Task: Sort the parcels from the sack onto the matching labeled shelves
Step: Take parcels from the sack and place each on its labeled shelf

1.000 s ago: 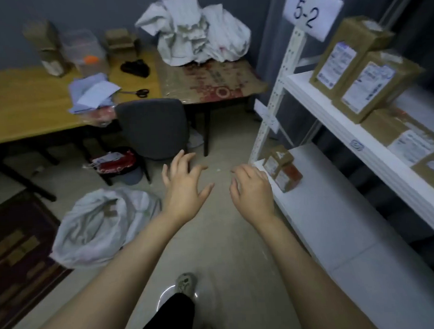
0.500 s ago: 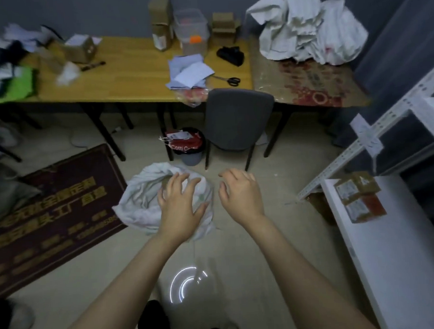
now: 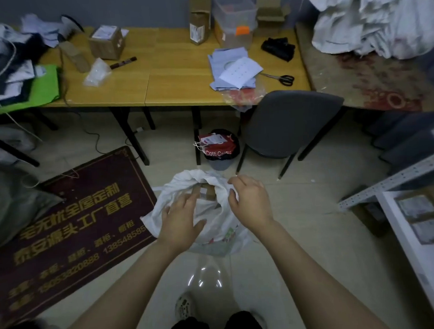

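Note:
A white sack (image 3: 214, 214) lies on the floor in front of me, its mouth open. Inside it a brown cardboard parcel (image 3: 205, 191) shows, with more contents hidden by the cloth. My left hand (image 3: 180, 222) reaches into the mouth with fingers spread, touching the sack near the parcel. My right hand (image 3: 250, 200) pinches the right rim of the sack. The white shelf (image 3: 413, 242) stands at the right edge, with two labelled parcels (image 3: 423, 217) on its lower board.
A dark red mat (image 3: 72, 228) with gold writing lies left of the sack. Beyond stand a grey chair (image 3: 291, 122), a small bin (image 3: 219, 149) and a cluttered wooden table (image 3: 177, 76). Another grey bag (image 3: 11, 203) sits at far left.
My view has swung left from the shelf down to the sack. Both hands moved forward onto it; the right took hold of its rim and the left went into the mouth.

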